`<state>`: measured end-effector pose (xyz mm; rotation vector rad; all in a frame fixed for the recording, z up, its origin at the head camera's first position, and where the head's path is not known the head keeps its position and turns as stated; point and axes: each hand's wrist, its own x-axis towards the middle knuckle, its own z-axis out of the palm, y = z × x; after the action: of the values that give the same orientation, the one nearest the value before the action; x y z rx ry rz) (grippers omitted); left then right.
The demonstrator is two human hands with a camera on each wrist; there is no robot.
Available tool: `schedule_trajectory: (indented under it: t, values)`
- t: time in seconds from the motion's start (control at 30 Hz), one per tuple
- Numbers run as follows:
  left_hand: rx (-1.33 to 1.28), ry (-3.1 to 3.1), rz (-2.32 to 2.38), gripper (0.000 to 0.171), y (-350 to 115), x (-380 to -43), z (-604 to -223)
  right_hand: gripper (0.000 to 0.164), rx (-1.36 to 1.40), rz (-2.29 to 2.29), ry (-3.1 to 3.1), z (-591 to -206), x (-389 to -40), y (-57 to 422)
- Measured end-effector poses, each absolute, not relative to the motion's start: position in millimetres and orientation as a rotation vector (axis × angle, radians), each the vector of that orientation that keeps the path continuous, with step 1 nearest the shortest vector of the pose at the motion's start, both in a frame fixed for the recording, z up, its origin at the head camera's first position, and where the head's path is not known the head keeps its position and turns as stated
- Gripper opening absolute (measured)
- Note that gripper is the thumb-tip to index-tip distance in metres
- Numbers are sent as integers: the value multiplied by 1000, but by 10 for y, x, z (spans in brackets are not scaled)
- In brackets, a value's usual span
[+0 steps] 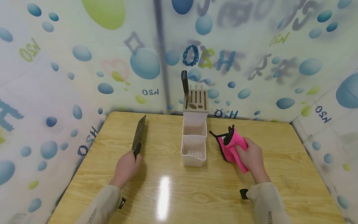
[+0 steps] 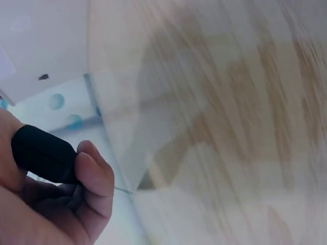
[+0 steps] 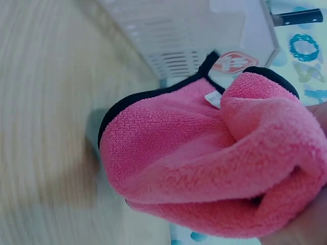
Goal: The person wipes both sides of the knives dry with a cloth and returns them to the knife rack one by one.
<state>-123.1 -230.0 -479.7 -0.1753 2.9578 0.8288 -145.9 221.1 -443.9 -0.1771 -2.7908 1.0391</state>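
Note:
My left hand grips the black handle of a cleaver, whose dark broad blade points away toward the back of the table. In the left wrist view the fingers curl around the black handle end. A bunched pink cloth with black edging and a hanging loop is gripped by my right hand. Its fluffy folds fill much of the right wrist view, with a small white label showing. Between the hands stands a white knife holder, and one black-handled knife sits in its left slot.
The holder has a beige slotted top and two open front compartments. It stands on a wood-grain table that reflects a bright light. Patterned walls with blue and green spots enclose the table's back and sides.

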Motion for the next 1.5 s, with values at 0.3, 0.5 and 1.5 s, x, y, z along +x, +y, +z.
schedule_trajectory:
  t: [0.3, 0.5, 1.5]
  values:
    - [-107, 2930, 1123, 30, -2051, -1137, -4599, 32, -200, 1177, -2649, -4318, -1467, 2043]
    - [44, 2974, 1270, 26, -1903, -1001, -4431, 29, -197, 1293, -2567, -4268, -1472, 1964]
    - [517, 2518, 1915, 24, -1170, -784, -4075, 24, -37, 1484, -2357, -3919, -1489, 1537]
